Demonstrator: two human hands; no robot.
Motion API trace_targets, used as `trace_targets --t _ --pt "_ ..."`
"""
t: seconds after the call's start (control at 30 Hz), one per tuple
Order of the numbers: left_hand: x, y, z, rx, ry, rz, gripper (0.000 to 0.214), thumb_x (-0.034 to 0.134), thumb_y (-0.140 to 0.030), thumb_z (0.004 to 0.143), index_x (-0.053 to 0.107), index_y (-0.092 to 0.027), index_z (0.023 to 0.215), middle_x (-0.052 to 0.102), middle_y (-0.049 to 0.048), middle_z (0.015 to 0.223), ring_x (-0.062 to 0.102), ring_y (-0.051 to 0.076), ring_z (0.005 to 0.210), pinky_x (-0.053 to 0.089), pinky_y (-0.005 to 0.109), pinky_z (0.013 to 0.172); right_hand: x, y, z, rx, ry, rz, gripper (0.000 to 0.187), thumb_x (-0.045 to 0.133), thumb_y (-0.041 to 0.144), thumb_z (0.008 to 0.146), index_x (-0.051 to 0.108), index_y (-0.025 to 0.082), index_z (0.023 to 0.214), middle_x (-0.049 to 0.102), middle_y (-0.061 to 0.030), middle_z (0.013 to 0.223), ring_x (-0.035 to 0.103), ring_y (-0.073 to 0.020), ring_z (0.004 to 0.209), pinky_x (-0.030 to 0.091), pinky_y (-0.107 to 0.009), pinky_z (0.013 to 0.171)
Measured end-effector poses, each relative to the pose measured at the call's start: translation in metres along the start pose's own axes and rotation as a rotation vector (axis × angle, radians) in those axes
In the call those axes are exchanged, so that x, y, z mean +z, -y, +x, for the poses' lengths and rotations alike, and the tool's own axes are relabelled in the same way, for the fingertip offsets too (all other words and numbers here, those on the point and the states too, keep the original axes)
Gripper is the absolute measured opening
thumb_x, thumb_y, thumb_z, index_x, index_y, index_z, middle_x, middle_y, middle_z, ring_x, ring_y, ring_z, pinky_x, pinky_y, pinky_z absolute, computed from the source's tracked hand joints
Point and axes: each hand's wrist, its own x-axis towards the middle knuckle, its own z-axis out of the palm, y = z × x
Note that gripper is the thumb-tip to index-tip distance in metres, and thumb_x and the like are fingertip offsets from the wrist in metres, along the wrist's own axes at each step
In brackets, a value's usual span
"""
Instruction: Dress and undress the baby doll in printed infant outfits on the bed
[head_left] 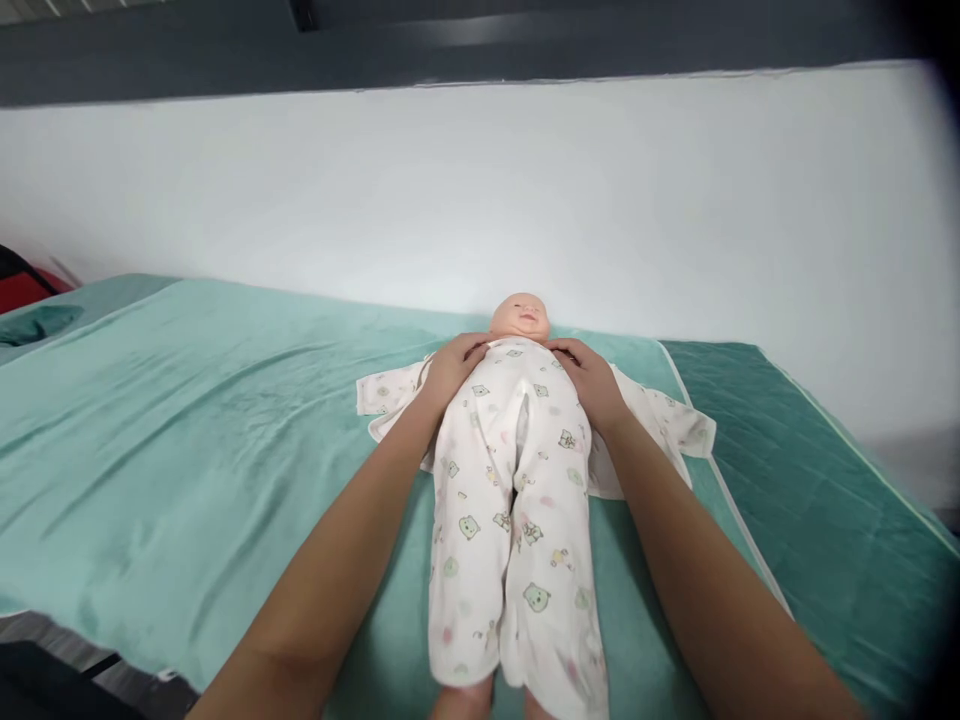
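From the head camera, a white wall (525, 200) stood behind a bed spread with a light green sheet (187, 450); a darker green cover (810, 470) lay at the right. A baby doll (520, 315) lay face-up at the middle of the sheet in a white printed romper (510, 500), sleeves spread flat. The left hand (454, 365) rested palm-down on one shoulder and the right hand (592, 380) on the other, fingers bent at the neckline. Whether either pinched the cloth could not be told. The doll's feet were cut off at the bottom edge, and a red thing (22, 290) at the far left was too cropped to identify.
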Motion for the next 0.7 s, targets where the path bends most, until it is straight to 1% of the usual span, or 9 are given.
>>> trace_targets --t 0.07,0.17,0.23,0.27,0.33,0.43,0.53,0.6,0.7 --pt "-0.002 0.003 -0.014 0.069 0.002 0.138 0.037 0.042 -0.031 0.096 0.066 -0.026 0.124 0.064 0.0042 0.133 0.056 0.021 0.123 0.038 0.036 0.110 -0.002 -0.001 -0.012 -0.048 0.013 0.022 0.031 0.052 0.035 0.088 0.071 0.024 0.110 0.069 -0.0045 0.121 0.060 -0.0226 0.114 0.041 -0.041 0.104" --pt "-0.003 0.008 -0.047 0.061 -0.051 0.361 0.045 0.045 -0.028 0.095 0.056 -0.028 0.139 0.048 0.0051 0.152 0.040 0.026 0.142 0.027 0.045 0.120 -0.002 0.001 -0.038 -0.087 -0.048 0.057 0.037 0.051 0.034 0.089 0.070 0.024 0.119 0.064 -0.0043 0.134 0.055 -0.0226 0.126 0.035 -0.042 0.114" --pt "-0.002 0.004 -0.078 0.055 -0.063 0.451 0.052 0.050 -0.029 0.093 0.047 -0.027 0.146 0.036 0.0064 0.160 0.027 0.029 0.149 0.023 0.049 0.122 -0.003 0.007 -0.064 -0.053 -0.096 0.092 0.039 0.052 0.036 0.091 0.067 0.024 0.125 0.060 -0.0034 0.139 0.051 -0.0224 0.132 0.031 -0.043 0.118" --pt "-0.001 0.000 -0.095 0.048 -0.069 0.474 0.056 0.052 -0.030 0.093 0.044 -0.024 0.148 0.032 0.0084 0.161 0.024 0.030 0.150 0.023 0.050 0.122 -0.004 0.010 -0.080 -0.022 -0.103 0.119 0.041 0.053 0.038 0.092 0.065 0.025 0.129 0.058 -0.0028 0.142 0.049 -0.0223 0.134 0.030 -0.043 0.119" --pt "0.000 -0.013 -0.133 0.040 -0.061 0.492 0.061 0.053 -0.031 0.092 0.039 -0.020 0.150 0.032 0.0132 0.160 0.026 0.031 0.149 0.027 0.050 0.121 -0.007 0.018 -0.115 0.037 -0.080 0.176 0.047 0.056 0.041 0.092 0.059 0.028 0.137 0.052 -0.0016 0.148 0.044 -0.0226 0.140 0.029 -0.045 0.121" --pt "0.000 -0.038 -0.190 0.047 -0.044 0.468 0.051 0.052 -0.025 0.092 0.047 -0.020 0.143 0.042 0.0147 0.153 0.036 0.030 0.143 0.032 0.049 0.118 -0.014 0.032 -0.172 0.020 -0.007 0.176 0.055 0.059 0.043 0.092 0.050 0.031 0.145 0.042 -0.0013 0.156 0.035 -0.0231 0.146 0.027 -0.045 0.122" --pt "-0.006 -0.059 -0.235 0.026 -0.012 0.350 0.042 0.056 -0.019 0.086 0.055 -0.020 0.129 0.050 0.0129 0.142 0.047 0.027 0.132 0.040 0.044 0.111 -0.017 0.050 -0.220 -0.061 0.102 0.051 0.059 0.058 0.042 0.092 0.042 0.032 0.148 0.030 -0.0019 0.162 0.026 -0.0221 0.150 0.023 -0.046 0.124" --pt "-0.014 -0.069 -0.254 0.004 0.038 0.256 0.037 0.062 -0.018 0.080 0.056 -0.020 0.116 0.055 0.0116 0.131 0.053 0.025 0.122 0.045 0.042 0.105 -0.015 0.065 -0.242 -0.096 0.193 -0.086 0.053 0.061 0.040 0.090 0.049 0.031 0.141 0.022 -0.0027 0.165 0.018 -0.0234 0.152 0.021 -0.048 0.124" --pt "-0.026 -0.080 -0.268 -0.008 0.155 0.184 0.029 0.067 -0.019 0.073 0.055 -0.020 0.098 0.058 0.0076 0.113 0.056 0.024 0.108 0.048 0.038 0.095 -0.006 0.093 -0.262 -0.103 0.321 -0.354 0.035 0.065 0.036 0.086 0.063 0.027 0.119 0.014 -0.0023 0.166 0.005 -0.0282 0.154 0.020 -0.053 0.122"
